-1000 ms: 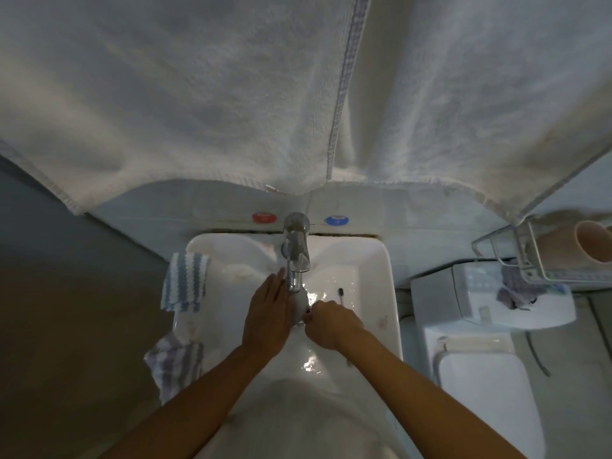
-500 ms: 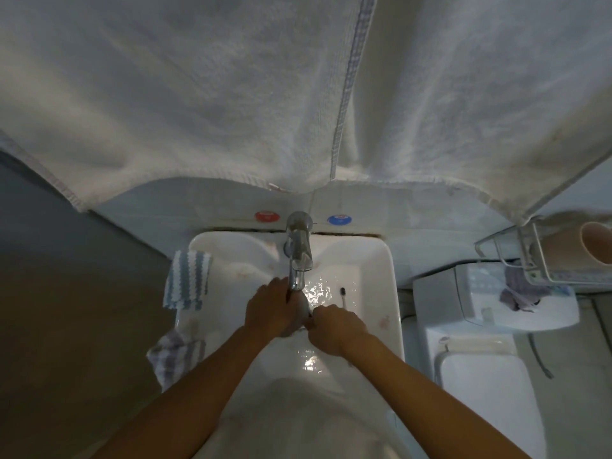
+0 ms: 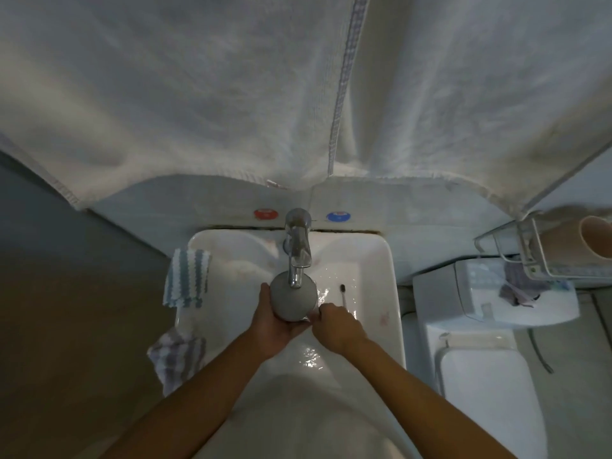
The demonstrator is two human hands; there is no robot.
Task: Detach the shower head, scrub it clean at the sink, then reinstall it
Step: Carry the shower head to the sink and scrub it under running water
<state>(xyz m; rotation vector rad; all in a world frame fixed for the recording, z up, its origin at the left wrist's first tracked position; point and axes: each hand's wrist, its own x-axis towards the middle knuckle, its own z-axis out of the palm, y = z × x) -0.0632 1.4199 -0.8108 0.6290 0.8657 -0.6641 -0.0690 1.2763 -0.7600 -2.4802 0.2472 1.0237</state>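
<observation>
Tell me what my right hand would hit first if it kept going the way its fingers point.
Most likely the shower head. The right hand points up-left, fingertips at its lower rim, though actual contact is unclear.

**No legible text**

Nothing readable. Two round markers sit on the wall behind the tap (image 3: 298, 240): a red dot (image 3: 265, 214) to its left, a blue dot (image 3: 338, 216) to its right. Any lettering on them is too blurred to read.
</observation>
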